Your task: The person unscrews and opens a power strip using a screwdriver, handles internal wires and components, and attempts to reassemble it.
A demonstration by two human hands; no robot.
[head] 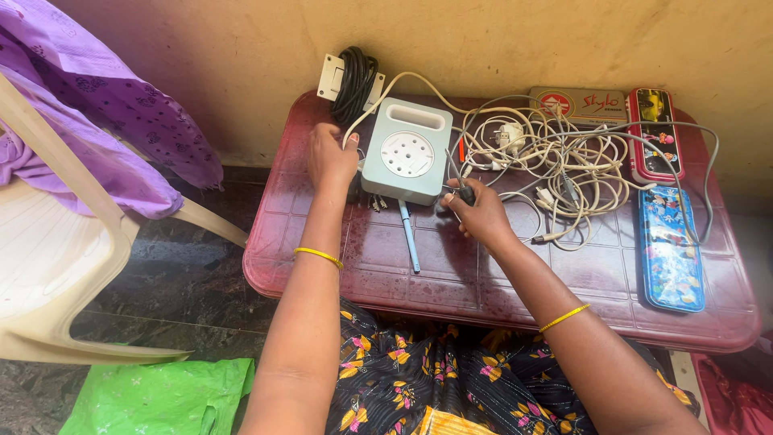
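My left hand (pixel 331 157) grips the left edge of the pale blue socket box (pixel 407 151), far centre of the maroon table (pixel 419 274). My right hand (pixel 481 211) pinches a dark-handled screwdriver (pixel 460 184) at its right side. Tangled white cables (pixel 555 165) lie right.

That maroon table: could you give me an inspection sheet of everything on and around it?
Surface: glossy maroon plastic table.
Job's things: pale blue square socket box; dark-handled tool.
Clutter: light blue pen; three pencil cases at the table's right.
Grip: left hand touches the box; right hand shut on the tool.
Cables: white tangle; coiled black cord.
Surroundings: cream plastic chair, purple cloth, green bag.
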